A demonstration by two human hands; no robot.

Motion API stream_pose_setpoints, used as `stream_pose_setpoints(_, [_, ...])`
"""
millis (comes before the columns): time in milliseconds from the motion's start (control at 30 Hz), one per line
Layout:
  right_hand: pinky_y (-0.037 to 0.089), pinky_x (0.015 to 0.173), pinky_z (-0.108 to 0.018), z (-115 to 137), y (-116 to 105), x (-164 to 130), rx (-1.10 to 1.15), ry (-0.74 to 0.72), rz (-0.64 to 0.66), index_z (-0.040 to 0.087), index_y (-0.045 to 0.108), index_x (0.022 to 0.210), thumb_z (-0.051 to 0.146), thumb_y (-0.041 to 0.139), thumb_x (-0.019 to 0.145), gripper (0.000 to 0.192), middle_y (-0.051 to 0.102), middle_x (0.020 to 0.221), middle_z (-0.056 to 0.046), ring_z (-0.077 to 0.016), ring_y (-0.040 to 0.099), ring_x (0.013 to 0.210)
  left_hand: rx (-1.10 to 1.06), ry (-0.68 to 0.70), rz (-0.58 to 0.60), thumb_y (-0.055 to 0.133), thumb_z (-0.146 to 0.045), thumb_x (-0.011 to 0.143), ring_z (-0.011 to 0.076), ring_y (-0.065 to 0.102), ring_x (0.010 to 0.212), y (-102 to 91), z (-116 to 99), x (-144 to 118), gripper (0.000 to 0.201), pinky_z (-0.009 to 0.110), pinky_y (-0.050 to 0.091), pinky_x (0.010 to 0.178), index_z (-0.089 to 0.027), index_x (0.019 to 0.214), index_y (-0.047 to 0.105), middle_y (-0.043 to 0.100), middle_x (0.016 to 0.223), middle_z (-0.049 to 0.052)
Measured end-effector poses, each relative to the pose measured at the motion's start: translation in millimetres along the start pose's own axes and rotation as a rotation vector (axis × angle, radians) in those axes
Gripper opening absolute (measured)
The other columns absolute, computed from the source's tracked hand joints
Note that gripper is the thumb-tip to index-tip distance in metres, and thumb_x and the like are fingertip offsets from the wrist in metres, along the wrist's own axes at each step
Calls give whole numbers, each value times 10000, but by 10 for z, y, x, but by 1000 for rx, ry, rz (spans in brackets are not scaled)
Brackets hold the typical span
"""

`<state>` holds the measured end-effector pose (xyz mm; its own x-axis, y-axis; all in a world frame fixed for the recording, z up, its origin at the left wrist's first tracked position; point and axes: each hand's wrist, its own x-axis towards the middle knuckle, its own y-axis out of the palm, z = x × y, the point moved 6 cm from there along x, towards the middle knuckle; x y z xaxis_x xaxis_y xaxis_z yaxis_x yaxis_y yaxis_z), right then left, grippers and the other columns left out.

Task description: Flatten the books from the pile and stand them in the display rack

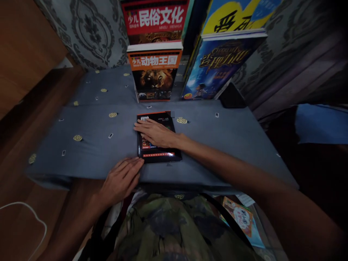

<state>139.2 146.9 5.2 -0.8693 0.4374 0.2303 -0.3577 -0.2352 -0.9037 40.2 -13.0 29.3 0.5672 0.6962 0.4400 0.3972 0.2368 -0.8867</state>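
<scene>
A: Quick pass. What was the right hand (156, 133) doing?

B: It lay flat, palm down, fingers spread, pressed on a dark book (159, 152) with a red edge. Not clenched, no grasp, just resting on the cover.

A: And the book's position?

B: It lay flat near the front middle of the blue-grey cloth (231, 134) covering the table, close to the person's body.

A: Left hand (122, 181)?

B: Open and loose at the front edge of the cloth, fingertips touching or just beside the book's lower left corner. Couldn't tell which. It held nothing.

A: What stood behind?

B: An orange lion book (154, 72) stood upright just past the flat one, with a red-covered book (154, 20) above it. To the right a blue book (217, 67) leaned at a tilt, a yellow-and-blue book (233, 16) above that. Patterned wallpaper (92, 29) sat behind them.

A: Anything else?

B: The cloth had small yellow round prints. A white cable (32, 214) lay on the wooden floor at lower left. Another colourful book (240, 217) lay below the table at lower right, beside the camouflage clothing (174, 228).
</scene>
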Motion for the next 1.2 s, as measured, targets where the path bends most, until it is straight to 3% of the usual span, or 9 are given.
stream_pose_setpoints(100, [274, 1237, -516, 195, 34, -152, 23, -52, 42, 170, 529, 1426, 178, 429, 1021, 417, 533, 1512, -85, -235, 346, 1496, -57, -79, -56, 472, -145, 978, 218, 688, 1068, 26, 66, -80, 657, 362, 558, 954, -223, 1587, 238, 729, 1173, 94])
stream_pose_setpoints(333, [243, 1248, -551, 773, 54, -602, 41, -81, 126, 173, 568, 1395, 98, 499, 959, 448, 554, 1489, -88, -270, 341, 1496, -118, -228, -187, 516, -235, 980, 239, 665, 1030, 10, 187, -171, 619, 390, 570, 885, -219, 1551, 278, 667, 1124, 114])
stream_pose_setpoints(533, [278, 1250, -481, 1049, -43, -954, 160, -183, 67, 234, 609, 1347, 182, 516, 998, 364, 643, 1399, -52, -189, 437, 1444, -50, -100, 107, 532, -557, 955, 353, 425, 1431, 118, 130, -48, 832, 552, 365, 1151, -181, 1599, 161, 471, 1516, 213])
stream_pose_setpoints(600, [307, 1240, -456, 965, -103, -1034, 181, -155, 20, 234, 578, 1385, 216, 483, 1019, 379, 602, 1447, -66, -167, 441, 1440, 13, -61, 193, 522, -661, 915, 365, 346, 1481, 182, 111, -20, 937, 584, 288, 1188, -159, 1605, 136, 418, 1560, 226])
stream_pose_setpoints(667, [297, 1238, -499, 775, -155, -1101, 135, -19, -41, 240, 523, 1442, 266, 480, 1025, 420, 516, 1523, -89, -192, 388, 1475, 61, -46, 235, 503, -685, 909, 360, 340, 1487, 224, 102, -3, 954, 596, 252, 1200, -137, 1603, 145, 403, 1569, 232])
stream_pose_setpoints(767, [248, 1231, -597, 540, -171, -1238, 27, 179, -60, 200, 414, 1524, 406, 551, 992, 586, 429, 1571, -156, -278, 321, 1505, 93, -13, 229, 506, -558, 970, 328, 400, 1459, 231, 56, -15, 817, 578, 268, 1204, -125, 1591, 200, 436, 1553, 216])
stream_pose_setpoints(900, [254, 1227, -603, 667, -105, -1491, 2, 138, 2, 146, 350, 1553, 487, 659, 914, 788, 423, 1565, -194, -305, 332, 1497, 95, 59, 146, 457, -195, 1016, 245, 529, 1369, 143, -94, -132, 557, 497, 343, 1189, -167, 1555, 323, 597, 1434, 139])
stream_pose_setpoints(1033, [273, 1219, -610, 901, -15, -1780, 8, 94, 23, 242, 355, 1552, 241, 594, 950, 647, 497, 1528, -122, -260, 399, 1467, 90, 176, 70, 332, -94, 1029, 186, 629, 1237, 18, -296, -252, 454, 422, 371, 1184, -142, 1452, 490, 714, 1276, 87])
stream_pose_setpoints(1200, [340, 1193, -594, 918, -49, -1941, 33, 61, -79, 258, 285, 1580, 64, 468, 915, 717, 551, 1487, -113, -237, 472, 1422, 5, 245, -36, 374, -101, 1031, 173, 635, 1205, -183, -405, -139, 376, 442, 339, 1216, -147, 1329, 600, 758, 1173, 50])
